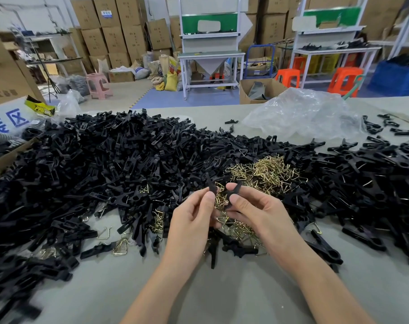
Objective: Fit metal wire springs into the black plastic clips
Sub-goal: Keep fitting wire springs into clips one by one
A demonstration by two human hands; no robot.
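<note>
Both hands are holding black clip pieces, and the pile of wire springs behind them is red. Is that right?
Not quite. The wire springs are gold-coloured, not red, as the head view shows. The rest is right: the left hand pinches a black clip piece and the right hand pinches a second clip piece, with the pile behind them.

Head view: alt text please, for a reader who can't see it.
The left hand pinches a clip piece, the right hand a second clip piece, above a pile of wire springs. Black clips lie heaped across the grey table.
</note>
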